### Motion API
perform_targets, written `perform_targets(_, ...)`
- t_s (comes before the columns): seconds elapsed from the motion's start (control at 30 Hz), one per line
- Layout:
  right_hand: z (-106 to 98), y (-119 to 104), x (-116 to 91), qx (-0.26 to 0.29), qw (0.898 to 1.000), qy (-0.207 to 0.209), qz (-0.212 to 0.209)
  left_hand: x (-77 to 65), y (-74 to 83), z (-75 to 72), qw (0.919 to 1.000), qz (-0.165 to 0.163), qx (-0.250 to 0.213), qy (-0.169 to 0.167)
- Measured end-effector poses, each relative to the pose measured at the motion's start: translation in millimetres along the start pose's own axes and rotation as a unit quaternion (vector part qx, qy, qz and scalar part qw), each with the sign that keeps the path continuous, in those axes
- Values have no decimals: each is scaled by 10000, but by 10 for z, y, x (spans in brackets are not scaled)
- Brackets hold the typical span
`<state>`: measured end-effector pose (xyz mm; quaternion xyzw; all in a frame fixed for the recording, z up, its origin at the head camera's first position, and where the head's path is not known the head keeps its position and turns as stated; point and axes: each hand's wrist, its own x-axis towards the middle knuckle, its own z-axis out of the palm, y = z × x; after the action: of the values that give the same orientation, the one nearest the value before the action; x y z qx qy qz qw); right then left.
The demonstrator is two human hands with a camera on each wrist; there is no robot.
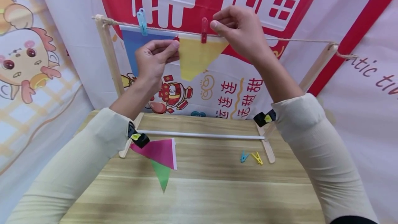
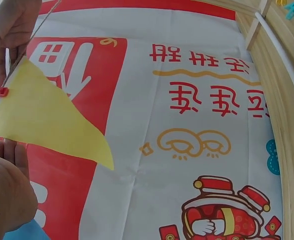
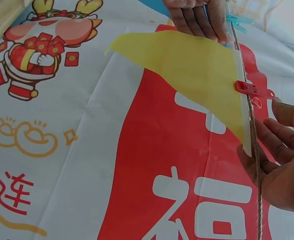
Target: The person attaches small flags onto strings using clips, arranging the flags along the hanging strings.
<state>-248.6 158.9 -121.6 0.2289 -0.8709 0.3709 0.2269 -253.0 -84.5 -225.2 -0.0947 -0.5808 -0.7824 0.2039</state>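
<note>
The yellow pennant (image 1: 199, 59) hangs from the rope (image 1: 298, 40), its white top band lying along the cord. A red clip (image 1: 204, 31) stands upright astride band and rope, near the middle of the pennant's upper edge. The left hand (image 1: 153, 58) pinches the pennant's upper left corner, thumb in front and curled fingers close together. The right hand (image 1: 240, 27) is at the opposite upper corner, just beside the clip; its thumb and fingers are apart, with the thumb by the clip's upper end. Whether that thumb touches the clip cannot be told.

To the left, a blue pennant (image 1: 130, 46) hangs from the same rope under a light blue clip (image 1: 142, 21). The rope is tied between two wooden posts (image 1: 109, 56), joined low down by a white rod (image 1: 199, 134).

On the wooden table (image 1: 224, 196), a pink pennant (image 1: 161, 150) partly overlies a green pennant (image 1: 163, 175); to their right, a blue peg (image 1: 244, 156) and a yellow peg (image 1: 257, 158) lie side by side
</note>
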Motion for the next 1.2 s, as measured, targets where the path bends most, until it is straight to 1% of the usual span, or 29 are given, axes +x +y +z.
perform_targets(0.13,-14,44,-31,111,9998,117,-112,-14,-13,-27,10000,39,40,44)
perform_targets(0.27,-32,82,-63,296,9990,247,-235,-19,-37,-49,10000,50,-5,17)
perform_targets(0.43,-51,114,-88,572,9965,406,-448,-24,-78,-78,10000,19,-1,-24)
perform_targets(0.6,-59,134,-125,753,9940,466,-647,-37,-119,-100,10000,-58,47,-63)
perform_targets(0.9,-45,177,-242,738,9905,592,-1002,-58,-210,-138,9996,-183,91,-201)
perform_targets(1.07,-27,187,-286,619,9885,699,-1186,-61,-247,-157,9994,-212,89,-253)
perform_targets(1.2,-7,212,-312,569,9846,770,-1466,-73,-259,-164,9991,-276,156,-273)
